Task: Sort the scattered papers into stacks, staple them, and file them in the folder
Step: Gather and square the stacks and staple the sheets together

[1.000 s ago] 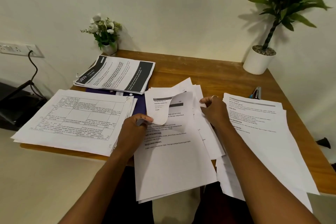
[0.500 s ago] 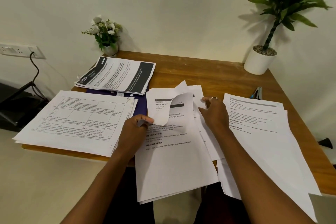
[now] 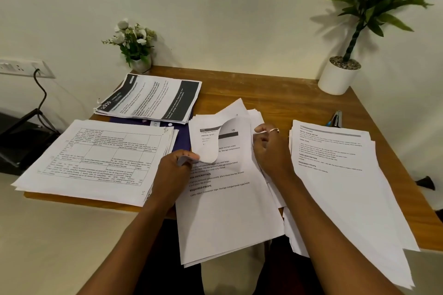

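Barely shifted: left hand (image 3: 176, 167) still pinches the curled top sheet (image 3: 208, 151) of the centre-frame white printed paper stack (image 3: 227, 218) reading "TASK DESCRIPTION", "REQUIRED PROPS". Right hand (image 3: 271, 151) pinches its right edge. Upper-left dark-banded printed stack (image 3: 153, 98) reads "2939".

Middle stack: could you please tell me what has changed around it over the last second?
Almost nothing. The right hand edged slightly left toward the top sheet. The left hand still pinches that sheet's curled-over corner; nothing was let go. The left stack, right stack and stapler stayed put.
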Available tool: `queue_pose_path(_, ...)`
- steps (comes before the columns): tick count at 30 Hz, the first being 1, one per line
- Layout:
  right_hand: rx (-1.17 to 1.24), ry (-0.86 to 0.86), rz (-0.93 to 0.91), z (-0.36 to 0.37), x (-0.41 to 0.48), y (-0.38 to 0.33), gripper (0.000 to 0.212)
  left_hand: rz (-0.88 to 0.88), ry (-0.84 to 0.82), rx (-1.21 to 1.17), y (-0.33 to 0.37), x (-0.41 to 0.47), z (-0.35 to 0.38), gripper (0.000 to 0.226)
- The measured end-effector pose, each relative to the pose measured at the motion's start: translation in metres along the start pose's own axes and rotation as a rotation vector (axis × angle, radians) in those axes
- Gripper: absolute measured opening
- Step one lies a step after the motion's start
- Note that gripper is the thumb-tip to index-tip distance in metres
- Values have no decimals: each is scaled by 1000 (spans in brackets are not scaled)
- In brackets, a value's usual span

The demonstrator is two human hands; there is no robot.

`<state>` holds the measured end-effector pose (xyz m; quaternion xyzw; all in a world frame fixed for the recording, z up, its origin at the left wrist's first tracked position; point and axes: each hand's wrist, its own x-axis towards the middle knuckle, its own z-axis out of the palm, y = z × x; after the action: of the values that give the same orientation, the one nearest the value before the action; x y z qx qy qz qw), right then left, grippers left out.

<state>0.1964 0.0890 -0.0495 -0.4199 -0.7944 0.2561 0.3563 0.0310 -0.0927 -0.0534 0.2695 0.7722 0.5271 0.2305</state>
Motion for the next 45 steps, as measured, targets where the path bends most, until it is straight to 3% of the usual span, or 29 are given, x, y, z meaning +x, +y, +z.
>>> queue_pose_path(6,202,43,281,-3,19,6,18,9,9,3,-2,1,2,34)
queue_pose_path(10,293,-198,511,-11,29,1,21,11,9,8,-3,2,1,37)
queue_pose_path(12,311,-285,444,-11,24,-7,22,14,4,15,-2,1,1,38)
queue_pose_path(16,251,-256,163,5,7,-16,34,15,80,6,-4,-2,3,22)
queue_pose_path(18,188,-260,73,17,-1,-14,36,-19,112,-34,-6,-2,3,30)
queue_pose_path(22,126,-198,115,24,-8,-11,32,-25,126,-18,-6,-2,3,35)
queue_pose_path(28,-31,-93,222,21,13,-2,5,-18,115,51,-5,-1,4,32)
queue_pose_path(33,-234,-90,224,22,16,5,37,-20,109,66,-3,-1,4,31)
queue_pose_path(41,-149,-5,210,17,16,0,30,-22,108,73,-4,0,3,29)
queue_pose_path(45,38,-5,274,8,21,0,57,-28,107,68,-4,0,4,29)
